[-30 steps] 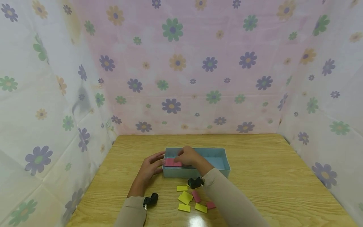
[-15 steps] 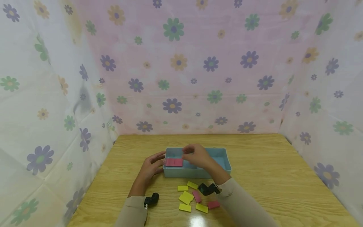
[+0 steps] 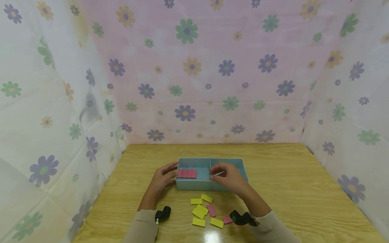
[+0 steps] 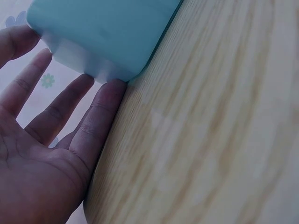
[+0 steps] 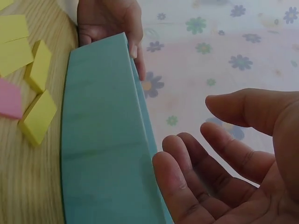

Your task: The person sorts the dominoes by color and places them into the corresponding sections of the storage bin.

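Note:
A light blue box [image 3: 194,185] with a divider [image 3: 210,165] stands on the wooden table. Two pink rectangular tiles [image 3: 187,173] lie side by side in its left compartment, along the front wall. My left hand [image 3: 161,179] rests against the box's left end; in the left wrist view, its fingers [image 4: 60,109] extend with the tips on that end wall. Over the right compartment is my right hand [image 3: 229,177], its fingers loosely bent. The right wrist view shows nothing between thumb and fingers [image 5: 175,184], which are beside the box's rim.
In front of the box, several yellow tiles [image 3: 199,222] lie loose on the table [image 3: 288,192], two of them overlapping. Among them are a pink tile [image 3: 211,210] and a second pink tile [image 3: 227,220], partly behind the right wrist camera [image 3: 240,217]. Flowered cloth [image 3: 209,74] surrounds the table.
My right hand has let go of a pink tile in the left compartment and moved right, past the divider. My left hand has stayed at the box's end.

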Demonstrator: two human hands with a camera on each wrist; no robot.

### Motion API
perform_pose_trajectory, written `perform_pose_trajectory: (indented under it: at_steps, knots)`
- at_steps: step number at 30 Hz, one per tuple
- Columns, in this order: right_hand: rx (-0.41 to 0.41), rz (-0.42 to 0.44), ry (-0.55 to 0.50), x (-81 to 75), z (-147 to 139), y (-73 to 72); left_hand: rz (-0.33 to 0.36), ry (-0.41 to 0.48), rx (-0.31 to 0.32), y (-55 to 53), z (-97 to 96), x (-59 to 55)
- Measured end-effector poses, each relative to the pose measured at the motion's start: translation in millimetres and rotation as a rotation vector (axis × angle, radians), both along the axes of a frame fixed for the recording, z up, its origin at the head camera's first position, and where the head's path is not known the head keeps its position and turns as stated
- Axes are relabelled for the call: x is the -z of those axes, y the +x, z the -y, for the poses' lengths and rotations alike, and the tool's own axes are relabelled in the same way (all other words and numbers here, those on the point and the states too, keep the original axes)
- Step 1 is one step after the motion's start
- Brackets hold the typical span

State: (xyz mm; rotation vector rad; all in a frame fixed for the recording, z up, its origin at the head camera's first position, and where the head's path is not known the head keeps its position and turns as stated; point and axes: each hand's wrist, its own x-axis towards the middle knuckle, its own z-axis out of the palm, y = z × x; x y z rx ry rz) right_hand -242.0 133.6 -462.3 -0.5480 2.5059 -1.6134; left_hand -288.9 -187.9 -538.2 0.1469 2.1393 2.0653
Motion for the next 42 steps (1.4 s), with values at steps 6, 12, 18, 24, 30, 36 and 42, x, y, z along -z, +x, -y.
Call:
perform_pose_trajectory:
  at_steps: [6,12,18,24,30,36,42]
  knots:
    - [-0.036,0.015,0.01,9.6,-18.8,8.0,0.001,-0.001,0.0,0.4,-0.2,0.0]
    - [-0.116,0.056,0.015,10.5,-28.6,12.1,-0.013,-0.002,0.003,-0.4,0.1,0.7]
    - [-0.211,0.124,0.08,19.2,-30.9,11.6,-0.004,0.009,0.012,-0.5,1.1,1.0]
    - [-0.199,0.137,0.184,32.1,-23.6,13.4,-0.014,0.018,0.011,-0.7,0.8,-0.9]
    - [-0.145,0.137,0.248,44.2,-13.8,19.9,-0.005,0.015,0.013,-1.0,0.1,0.3]
    - [-0.13,0.098,0.302,47.8,-3.0,26.4,-0.002,0.029,0.018,-1.6,-0.4,0.1]
    - [-0.095,0.076,0.357,45.3,5.6,31.1,-0.007,0.015,0.005,-1.7,0.4,0.5]
